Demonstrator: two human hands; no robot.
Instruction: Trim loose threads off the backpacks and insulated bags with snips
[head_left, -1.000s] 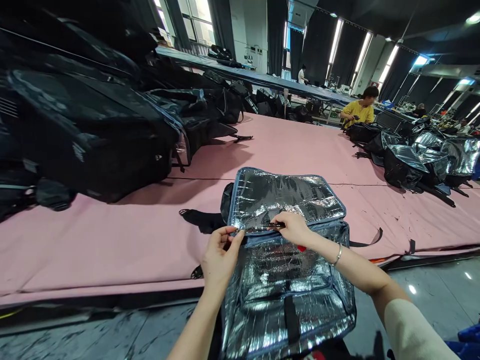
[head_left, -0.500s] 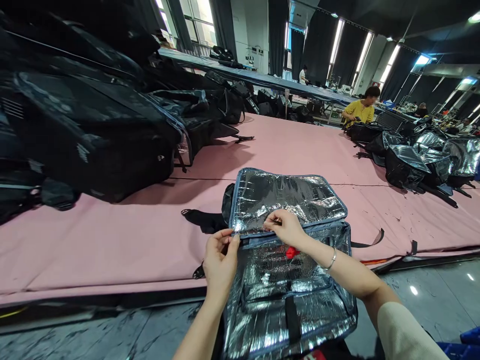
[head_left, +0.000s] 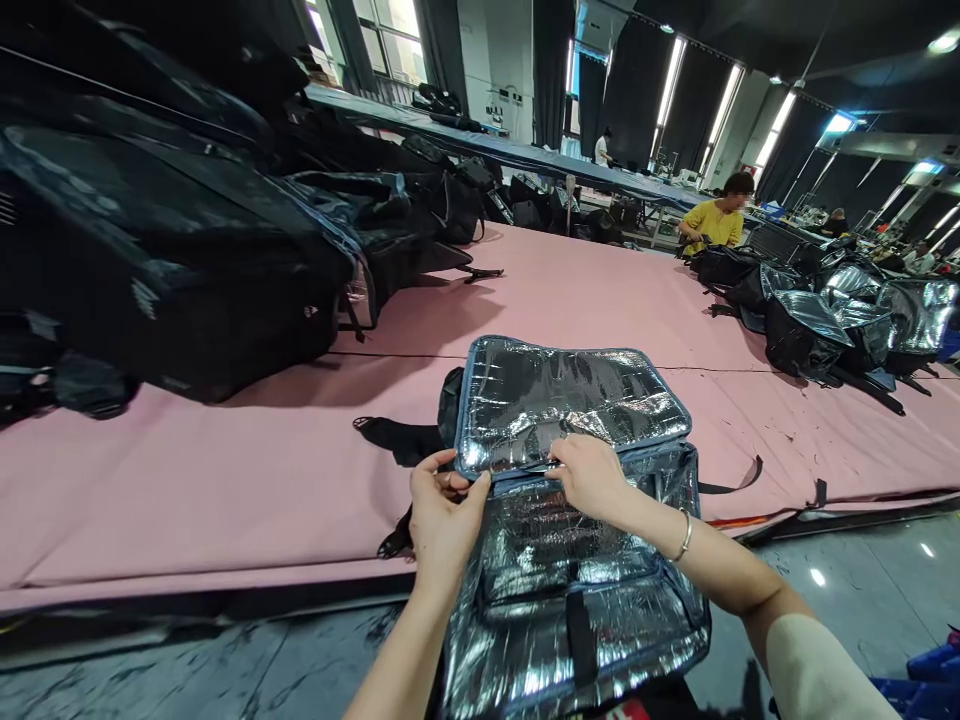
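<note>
A black bag with a shiny silver foil lining lies opened out at the table's front edge, its foil-lined lid folded back. My left hand pinches the lid's blue-grey bound edge at the near left corner. Over the seam between lid and body, my right hand is closed, with a thin, dark, pointed thing showing at its fingertips, too small to name. A black strap sticks out left of the bag. Another thin strap trails to the right.
Large black bags are piled at the left on the pink-covered table. More foil-lined bags are heaped at the right, near a person in yellow. A tiled floor shows below the front edge.
My right hand has moved slightly right and down to the lid seam. A red thing seen beneath it earlier no longer shows. My left hand still pinches the corner.
</note>
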